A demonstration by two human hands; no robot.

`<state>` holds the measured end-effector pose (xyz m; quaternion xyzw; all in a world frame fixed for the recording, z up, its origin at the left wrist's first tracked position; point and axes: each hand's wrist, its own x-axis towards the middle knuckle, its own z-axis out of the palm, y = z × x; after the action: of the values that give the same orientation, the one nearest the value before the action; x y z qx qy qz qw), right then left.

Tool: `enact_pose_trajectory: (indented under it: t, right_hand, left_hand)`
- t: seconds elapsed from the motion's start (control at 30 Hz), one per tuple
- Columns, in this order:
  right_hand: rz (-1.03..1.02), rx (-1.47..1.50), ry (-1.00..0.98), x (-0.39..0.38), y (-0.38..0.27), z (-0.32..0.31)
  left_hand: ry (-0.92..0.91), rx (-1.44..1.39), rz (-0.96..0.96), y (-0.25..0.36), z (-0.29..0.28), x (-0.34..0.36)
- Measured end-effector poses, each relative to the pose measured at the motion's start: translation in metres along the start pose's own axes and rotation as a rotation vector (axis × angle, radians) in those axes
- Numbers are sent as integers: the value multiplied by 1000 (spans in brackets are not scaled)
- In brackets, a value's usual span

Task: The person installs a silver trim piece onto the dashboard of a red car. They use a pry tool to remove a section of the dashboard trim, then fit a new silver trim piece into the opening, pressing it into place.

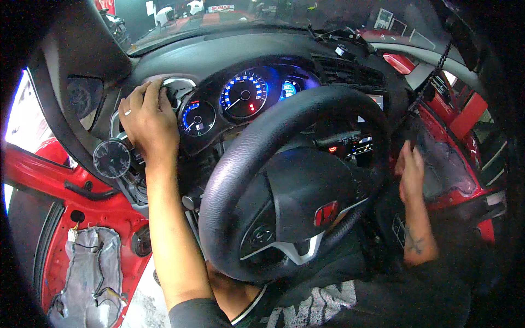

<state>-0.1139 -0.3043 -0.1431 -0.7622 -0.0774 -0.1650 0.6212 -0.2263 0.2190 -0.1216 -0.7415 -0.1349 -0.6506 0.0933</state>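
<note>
Left hand (147, 123) grips the round chrome-rimmed vent (176, 87); smooth black steering wheel (262, 158) beside.

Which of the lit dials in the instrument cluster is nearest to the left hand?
The small leftmost dial, beside the left hand; the others sit further right.

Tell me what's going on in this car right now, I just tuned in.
A person sits in the driver's seat of a red car with stripped trim. The left hand is raised to the dashboard, fingers on the surround left of the lit instrument cluster. The right hand is open, reaching beside the centre console, past the steering wheel; what it touches is too dark to tell. The open driver's door has its panel off, with wiring and a plastic sheet showing.
</note>
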Motion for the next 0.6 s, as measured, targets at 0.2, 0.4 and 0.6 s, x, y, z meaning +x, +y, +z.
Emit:
enact_pose_trajectory:
  t: [0.2, 0.4, 0.6]
  right_hand:
    - [159, 49, -179, -3, 64, -12]
    - [-7, -238, -3, -13, 104, 1]
    - [174, 220, 92, 7, 137, 4]
  left_hand:
    - [57, -1, 14, -20, 4, -8]
    - [29, -51, 0, -9, 0, -3]
    - [18, -27, -17, -5, -2, 1]
